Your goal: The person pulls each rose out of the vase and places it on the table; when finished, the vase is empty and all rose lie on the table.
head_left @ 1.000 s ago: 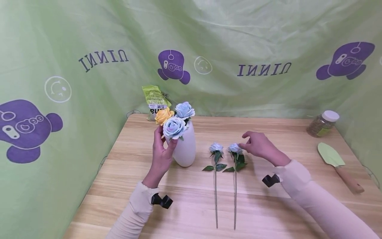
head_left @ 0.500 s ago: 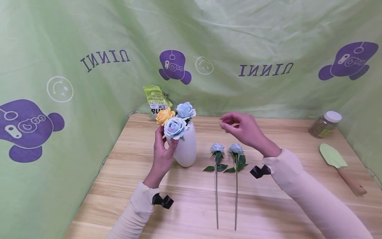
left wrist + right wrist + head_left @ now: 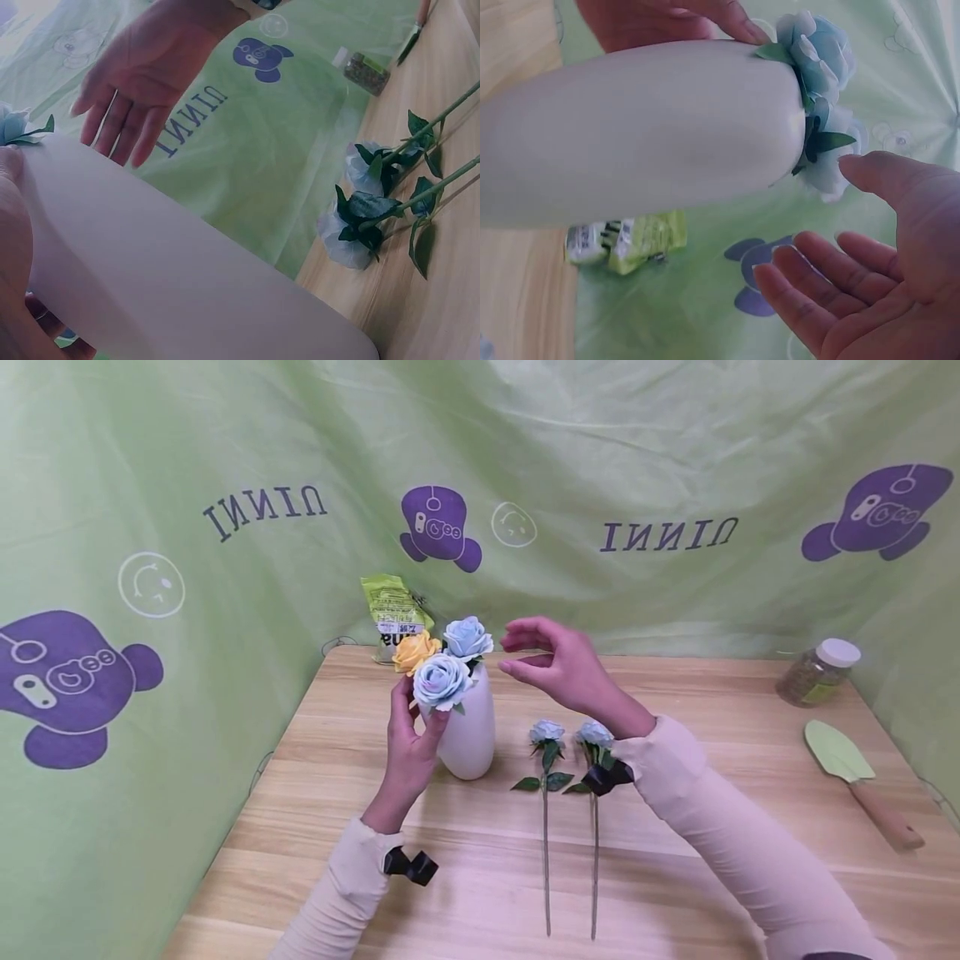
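The left hand [image 3: 412, 743] grips a white vase [image 3: 467, 735] near its rim, thumb on the near side and fingers round the outer side. The right hand [image 3: 564, 664] is empty and wide, its thumb well apart from its loosely bent fingers, and it hangs just beside the flowers in the vase. The vase stands between the two hands, its base down at the wood-grain table [image 3: 465, 868]. Directly above the left thumb sits the front blue rose [image 3: 441, 682]; above the left fingertips is a yellow rose [image 3: 416, 653]; the rear blue rose [image 3: 467, 637] is nearest to the right thumb, with a narrow gap in the head view. Below the right hand, two loose blue roses lie side by side, one on the left [image 3: 547, 733] and one on the right [image 3: 595, 732], stems toward the person. Beyond the left hand is a green packet [image 3: 394, 605]. Well to the right of the right hand are a white-lidded jar [image 3: 813, 677] and a green-bladed trowel [image 3: 836, 752].
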The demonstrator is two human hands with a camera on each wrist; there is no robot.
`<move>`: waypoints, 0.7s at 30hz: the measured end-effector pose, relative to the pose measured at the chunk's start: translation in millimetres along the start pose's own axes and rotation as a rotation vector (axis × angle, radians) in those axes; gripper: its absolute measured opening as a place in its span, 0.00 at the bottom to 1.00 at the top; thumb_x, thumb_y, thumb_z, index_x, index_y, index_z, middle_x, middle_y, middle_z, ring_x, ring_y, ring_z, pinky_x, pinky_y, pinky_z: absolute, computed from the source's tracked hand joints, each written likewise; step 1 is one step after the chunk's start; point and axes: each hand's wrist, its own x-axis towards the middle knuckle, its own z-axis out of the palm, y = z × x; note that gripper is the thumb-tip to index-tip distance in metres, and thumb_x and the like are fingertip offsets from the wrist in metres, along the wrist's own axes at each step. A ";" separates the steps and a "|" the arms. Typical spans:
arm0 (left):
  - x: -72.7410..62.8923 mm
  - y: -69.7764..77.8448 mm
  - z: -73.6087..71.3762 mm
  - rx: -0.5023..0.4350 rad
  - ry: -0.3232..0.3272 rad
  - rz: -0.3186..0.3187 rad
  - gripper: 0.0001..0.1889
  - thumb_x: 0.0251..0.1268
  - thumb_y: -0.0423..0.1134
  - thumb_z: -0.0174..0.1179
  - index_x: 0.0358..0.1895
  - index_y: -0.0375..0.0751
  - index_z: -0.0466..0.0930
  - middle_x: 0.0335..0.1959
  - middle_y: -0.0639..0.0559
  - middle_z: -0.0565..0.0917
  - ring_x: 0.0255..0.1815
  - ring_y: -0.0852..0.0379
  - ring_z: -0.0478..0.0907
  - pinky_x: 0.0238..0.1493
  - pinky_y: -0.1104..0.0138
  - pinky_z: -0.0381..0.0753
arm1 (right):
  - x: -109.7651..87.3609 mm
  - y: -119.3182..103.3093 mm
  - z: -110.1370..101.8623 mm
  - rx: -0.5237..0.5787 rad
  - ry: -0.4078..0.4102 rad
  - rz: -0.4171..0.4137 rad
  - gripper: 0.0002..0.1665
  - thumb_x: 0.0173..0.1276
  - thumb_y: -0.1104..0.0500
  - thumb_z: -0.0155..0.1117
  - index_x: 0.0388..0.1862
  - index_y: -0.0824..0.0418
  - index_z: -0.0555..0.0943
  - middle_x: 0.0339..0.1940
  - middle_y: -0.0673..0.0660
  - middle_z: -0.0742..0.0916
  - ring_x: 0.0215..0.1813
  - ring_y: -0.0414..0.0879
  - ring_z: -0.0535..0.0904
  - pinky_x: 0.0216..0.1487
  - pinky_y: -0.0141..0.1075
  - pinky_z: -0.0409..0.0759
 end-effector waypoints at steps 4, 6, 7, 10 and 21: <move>-0.7 -0.5 -0.5 0.001 0.005 -0.010 0.48 0.64 0.69 0.57 0.77 0.42 0.51 0.73 0.44 0.63 0.74 0.48 0.59 0.73 0.44 0.58 | 5.5 -1.4 6.9 0.052 -0.012 0.007 0.31 0.63 0.63 0.73 0.64 0.66 0.74 0.58 0.64 0.84 0.62 0.57 0.83 0.57 0.36 0.83; -0.6 -0.2 -0.8 -0.001 0.007 -0.007 0.48 0.64 0.68 0.57 0.77 0.42 0.51 0.73 0.43 0.64 0.74 0.48 0.59 0.73 0.44 0.58 | 8.6 -2.3 11.0 0.071 -0.023 0.005 0.32 0.62 0.64 0.73 0.65 0.67 0.74 0.59 0.65 0.84 0.62 0.57 0.82 0.58 0.37 0.83; -0.5 -0.1 -0.9 -0.003 0.008 -0.006 0.48 0.64 0.68 0.57 0.77 0.42 0.52 0.72 0.44 0.64 0.73 0.49 0.59 0.73 0.44 0.58 | 10.1 -2.9 13.1 0.077 -0.029 0.006 0.32 0.62 0.64 0.73 0.65 0.67 0.74 0.59 0.65 0.84 0.62 0.57 0.83 0.58 0.38 0.83; -0.1 0.1 -0.8 -0.009 0.008 -0.004 0.47 0.64 0.67 0.58 0.77 0.42 0.52 0.72 0.44 0.64 0.73 0.50 0.59 0.73 0.44 0.58 | 14.4 -3.5 19.7 0.085 -0.045 0.003 0.33 0.62 0.64 0.73 0.65 0.67 0.73 0.60 0.65 0.84 0.61 0.57 0.83 0.59 0.38 0.83; 0.7 0.3 -0.6 0.001 0.005 -0.002 0.46 0.65 0.66 0.58 0.76 0.43 0.53 0.71 0.44 0.65 0.72 0.50 0.60 0.73 0.46 0.60 | 26.4 -3.6 34.9 0.078 -0.055 0.073 0.32 0.64 0.67 0.68 0.67 0.68 0.72 0.62 0.67 0.83 0.63 0.59 0.82 0.63 0.45 0.81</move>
